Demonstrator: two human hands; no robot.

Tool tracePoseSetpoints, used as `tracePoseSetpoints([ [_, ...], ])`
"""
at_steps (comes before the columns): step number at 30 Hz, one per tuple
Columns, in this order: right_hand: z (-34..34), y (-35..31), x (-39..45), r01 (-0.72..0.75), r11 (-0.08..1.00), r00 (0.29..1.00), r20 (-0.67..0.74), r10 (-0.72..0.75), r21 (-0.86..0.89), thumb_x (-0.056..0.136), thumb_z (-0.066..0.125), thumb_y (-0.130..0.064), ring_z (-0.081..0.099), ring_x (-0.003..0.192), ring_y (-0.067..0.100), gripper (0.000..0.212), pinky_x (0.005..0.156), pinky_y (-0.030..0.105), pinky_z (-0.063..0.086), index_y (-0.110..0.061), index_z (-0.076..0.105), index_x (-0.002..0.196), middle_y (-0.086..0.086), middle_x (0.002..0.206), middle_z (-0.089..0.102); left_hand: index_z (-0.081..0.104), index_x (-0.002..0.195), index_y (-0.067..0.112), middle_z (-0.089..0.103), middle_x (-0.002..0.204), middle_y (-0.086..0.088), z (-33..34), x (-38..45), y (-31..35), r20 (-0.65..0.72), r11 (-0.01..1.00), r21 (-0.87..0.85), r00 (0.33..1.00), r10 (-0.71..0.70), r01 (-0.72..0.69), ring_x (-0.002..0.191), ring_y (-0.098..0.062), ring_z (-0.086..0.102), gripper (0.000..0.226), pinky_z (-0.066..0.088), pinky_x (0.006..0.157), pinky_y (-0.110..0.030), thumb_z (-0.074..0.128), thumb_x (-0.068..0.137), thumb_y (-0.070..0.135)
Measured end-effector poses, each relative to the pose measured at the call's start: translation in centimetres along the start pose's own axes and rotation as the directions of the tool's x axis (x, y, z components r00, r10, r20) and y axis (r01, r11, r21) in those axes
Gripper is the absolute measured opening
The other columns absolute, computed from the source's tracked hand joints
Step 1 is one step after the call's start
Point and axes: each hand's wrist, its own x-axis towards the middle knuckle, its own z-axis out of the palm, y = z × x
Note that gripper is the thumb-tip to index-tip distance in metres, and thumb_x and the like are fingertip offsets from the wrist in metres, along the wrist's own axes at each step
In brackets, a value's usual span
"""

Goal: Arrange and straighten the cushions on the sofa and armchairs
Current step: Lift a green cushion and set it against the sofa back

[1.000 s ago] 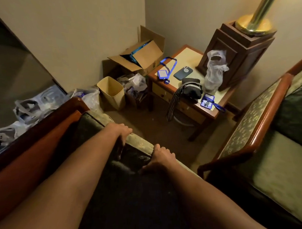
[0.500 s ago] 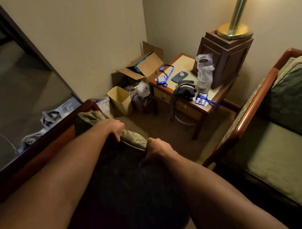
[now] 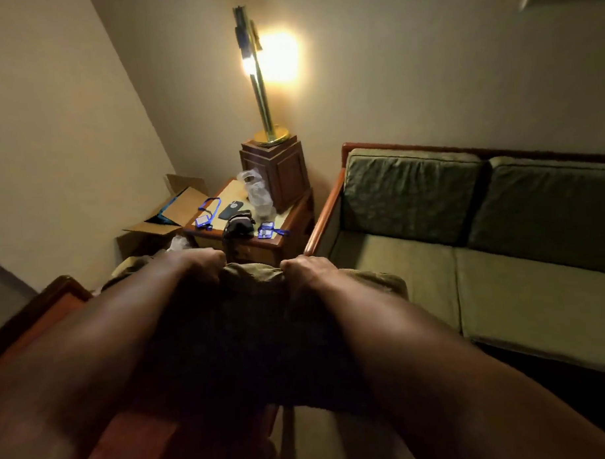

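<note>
A dark green cushion (image 3: 250, 334) is lifted in front of me, its olive top edge bunched between my fists. My left hand (image 3: 206, 267) grips that edge on the left and my right hand (image 3: 307, 268) grips it on the right. The cushion hangs down between my forearms over the wooden armchair frame (image 3: 40, 317) at the lower left. To the right stands the green sofa (image 3: 502, 291), with two back cushions (image 3: 413, 191) upright and flat seat cushions in place.
A wooden side table (image 3: 280, 237) in the corner carries a phone, blue lanyards, a black pouch, a plastic bag and a lamp base (image 3: 275, 168) with a lit brass lamp. An open cardboard box (image 3: 167, 217) lies on the floor by the left wall.
Both hands have raised the cushion by its top edge, off the armchair and toward me. My view has tilted up and swung right, bringing the sofa and lamp into sight.
</note>
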Motion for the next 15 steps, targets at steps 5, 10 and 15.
tracePoseSetpoints([
  [5, -3.3, 10.7, -10.1, -0.199, 0.980, 0.979, -0.062, 0.197, -0.027, 0.088, 0.068, -0.024, 0.055, 0.120, 0.027, 0.043, 0.084, 0.032, 0.043, -0.020, 0.055, 0.129, 0.009, 0.129, 0.057, 0.064, 0.084, 0.029, 0.066, 0.087, 0.006, -2.9, -0.2, 14.4, -0.027, 0.961, 0.094, 0.964, 0.263, -0.260, 0.080, -0.011, 0.063, 0.010, 0.053, 0.081, -0.029, 0.073, 0.080, 0.028],
  [10, -4.2, 20.1, -19.1, -0.399, 0.913, 0.916, -0.084, 0.392, -0.087, 0.085, 0.070, -0.022, 0.055, 0.116, 0.027, 0.052, 0.084, 0.035, 0.044, -0.017, 0.048, 0.132, 0.009, 0.127, 0.055, 0.069, 0.098, -0.003, 0.071, 0.101, -0.018, -3.8, 0.5, 29.1, -0.013, 0.857, 0.229, 0.879, 0.477, -0.461, 0.083, -0.025, 0.066, 0.023, 0.045, 0.061, -0.025, 0.071, 0.080, 0.011],
  [15, -3.4, 30.5, -27.5, -0.583, 0.813, 0.803, -0.163, 0.574, -0.007, 0.086, 0.068, -0.020, 0.060, 0.109, 0.027, 0.051, 0.085, 0.036, 0.047, -0.020, 0.046, 0.133, 0.008, 0.121, 0.061, 0.062, 0.111, -0.003, 0.067, 0.107, -0.017, -5.5, 2.2, 44.2, 0.034, 0.687, 0.315, 0.731, 0.681, -0.655, 0.101, -0.028, 0.063, 0.034, 0.046, 0.078, -0.032, 0.069, 0.081, 0.013],
])
